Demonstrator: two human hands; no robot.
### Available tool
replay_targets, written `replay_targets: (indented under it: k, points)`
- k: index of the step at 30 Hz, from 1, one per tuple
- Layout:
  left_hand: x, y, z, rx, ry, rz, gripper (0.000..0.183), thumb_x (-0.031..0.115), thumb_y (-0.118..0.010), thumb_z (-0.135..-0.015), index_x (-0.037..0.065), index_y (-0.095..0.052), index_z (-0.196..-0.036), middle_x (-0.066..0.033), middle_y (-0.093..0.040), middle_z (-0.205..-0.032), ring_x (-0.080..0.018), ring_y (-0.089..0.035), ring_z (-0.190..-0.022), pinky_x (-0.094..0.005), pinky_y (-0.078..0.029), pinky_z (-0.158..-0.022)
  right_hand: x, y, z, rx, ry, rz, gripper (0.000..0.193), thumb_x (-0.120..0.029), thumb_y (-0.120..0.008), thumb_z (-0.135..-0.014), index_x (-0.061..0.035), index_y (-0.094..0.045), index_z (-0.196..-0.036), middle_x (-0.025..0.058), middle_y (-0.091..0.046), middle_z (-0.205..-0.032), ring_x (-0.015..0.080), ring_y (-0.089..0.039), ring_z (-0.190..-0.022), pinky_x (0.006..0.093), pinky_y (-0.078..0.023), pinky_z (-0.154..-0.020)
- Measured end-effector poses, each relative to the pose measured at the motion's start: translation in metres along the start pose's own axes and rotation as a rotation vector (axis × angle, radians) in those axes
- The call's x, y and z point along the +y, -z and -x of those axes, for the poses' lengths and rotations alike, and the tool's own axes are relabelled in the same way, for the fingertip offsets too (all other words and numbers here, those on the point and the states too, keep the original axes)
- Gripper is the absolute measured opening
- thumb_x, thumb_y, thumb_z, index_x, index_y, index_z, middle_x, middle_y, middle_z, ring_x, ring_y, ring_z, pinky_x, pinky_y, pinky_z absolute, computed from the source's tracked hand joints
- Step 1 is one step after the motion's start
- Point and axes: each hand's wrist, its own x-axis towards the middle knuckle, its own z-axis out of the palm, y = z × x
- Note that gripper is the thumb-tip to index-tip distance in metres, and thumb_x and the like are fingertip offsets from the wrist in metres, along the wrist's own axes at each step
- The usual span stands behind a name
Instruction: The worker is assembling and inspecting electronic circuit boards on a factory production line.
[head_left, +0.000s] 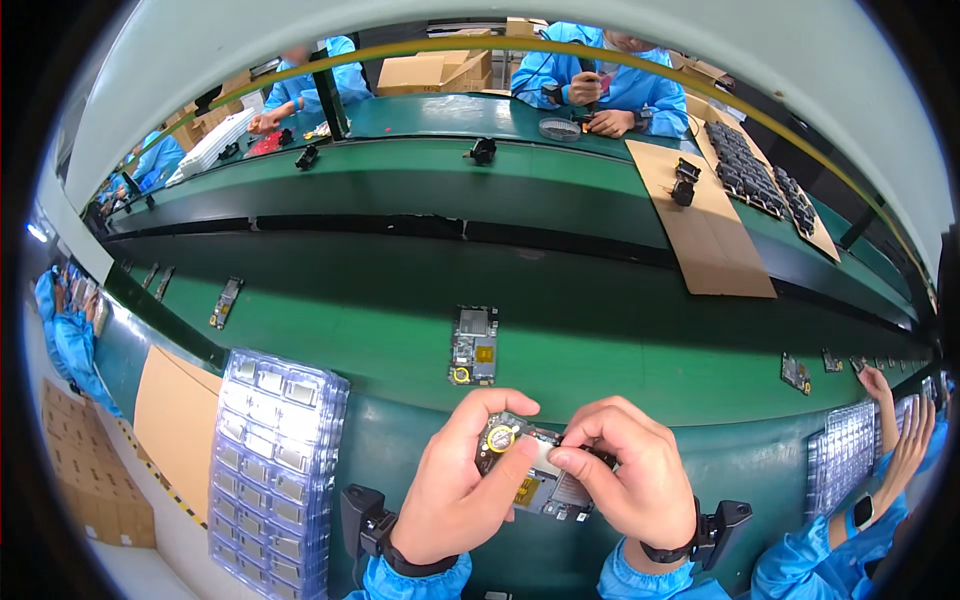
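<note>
1. A small circuit board (528, 470) is held between both hands, just above the near edge of the green conveyor belt (600, 340).
2. The board's left end is clamped by the left hand (455, 490), thumb laid beside a round gold part.
3. The right hand (625, 480) is closed on the board's right side, fingertips pinched on a pale piece at its top.
4. A second board (474, 345) lies on the belt just beyond the hands.
5. A stack of clear trays (275, 470) stands left of the left hand.
</note>
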Motion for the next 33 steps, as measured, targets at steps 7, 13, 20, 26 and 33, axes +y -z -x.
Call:
replay_targets:
  k: [7, 13, 20, 26, 33]
  points:
    - [-0.004, 0.008, 0.000, -0.032, -0.159, -0.020, 0.038, -0.004, -0.063, -0.093, 0.003, -0.052, -0.128, -0.0049, -0.066, -0.099, -0.0050, -0.060, -0.072, -0.0222, -0.050, -0.061, -0.002, -0.003, -0.004, 0.013, 0.054, -0.036, 0.027, -0.007, -0.078, -0.090, 0.0014, -0.065, -0.112, 0.0130, -0.070, -0.098, 0.0221, -0.074, -0.085, 0.0317, -0.059, -0.071]
    - [-0.005, 0.016, 0.002, -0.010, -0.113, 0.061, 0.039, -0.003, -0.067, -0.090, 0.005, -0.051, -0.125, -0.0060, -0.068, -0.102, -0.0038, -0.061, -0.073, -0.0185, -0.049, -0.050, -0.007, -0.004, -0.005, -0.117, -0.041, -0.170, 0.037, -0.005, -0.078, -0.088, 0.0010, -0.064, -0.122, 0.0146, -0.075, -0.100, 0.0205, -0.075, -0.086, 0.0299, -0.058, -0.071]
    - [-0.010, 0.030, -0.001, -0.089, -0.184, -0.024, 0.039, -0.001, -0.065, -0.094, 0.004, -0.049, -0.129, -0.0052, -0.068, -0.097, -0.0044, -0.061, -0.072, -0.0231, -0.049, -0.058, -0.004, -0.017, -0.007, -0.022, -0.053, -0.299, 0.032, -0.001, -0.077, -0.086, 0.0010, -0.066, -0.115, 0.0122, -0.076, -0.098, 0.0151, -0.075, -0.088, 0.0278, -0.058, -0.074]
    - [-0.010, 0.037, -0.003, -0.106, -0.203, 0.013, 0.041, 0.001, -0.066, -0.095, 0.003, -0.049, -0.132, -0.0081, -0.072, -0.105, -0.0051, -0.063, -0.074, -0.0231, -0.052, -0.059, -0.011, -0.019, -0.013, -0.004, -0.017, -0.225, 0.030, -0.003, -0.080, -0.085, 0.0007, -0.067, -0.112, 0.0131, -0.077, -0.099, 0.0201, -0.076, -0.092, 0.0300, -0.058, -0.079]
    - [-0.008, 0.053, -0.006, -0.147, -0.181, 0.051, 0.029, 0.007, -0.063, -0.100, -0.001, -0.054, -0.127, -0.0118, -0.070, -0.115, -0.0124, -0.068, -0.093, -0.0280, -0.062, -0.071, -0.020, -0.025, -0.025, -0.019, -0.071, -0.216, 0.030, -0.007, -0.079, -0.088, 0.0016, -0.070, -0.116, 0.0157, -0.076, -0.107, 0.0251, -0.075, -0.102, 0.0343, -0.057, -0.088]
